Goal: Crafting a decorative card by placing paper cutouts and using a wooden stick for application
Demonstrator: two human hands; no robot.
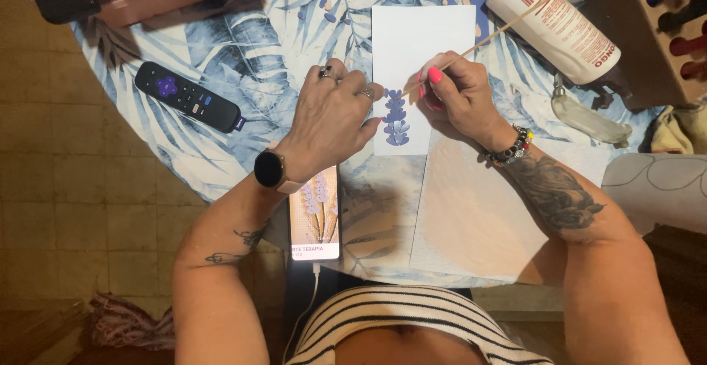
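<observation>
- The left hand (333, 118) lies flat, fingers spread, pinning the white card (412, 55) near the tabletop (243, 55) middle so it stays put.
- The right hand (460, 96), grip pinched on a thin wooden stick (508, 26), dabs purple flowers (395, 118) on the card.
- A phone (315, 221) at the near edge shows a similar flower picture, within easy view.

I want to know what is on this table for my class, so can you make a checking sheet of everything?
Surface: round table under a blue leaf-print cloth.
Job's things: white card with purple flowers; thin wooden stick.
Clutter: remote, white bottle lying down, phone showing a flower picture.
Grippers: left hand rests on the card's left edge; right hand holds the stick.
Cables: white cable plugged into the phone.
Surroundings: tiled floor.
</observation>
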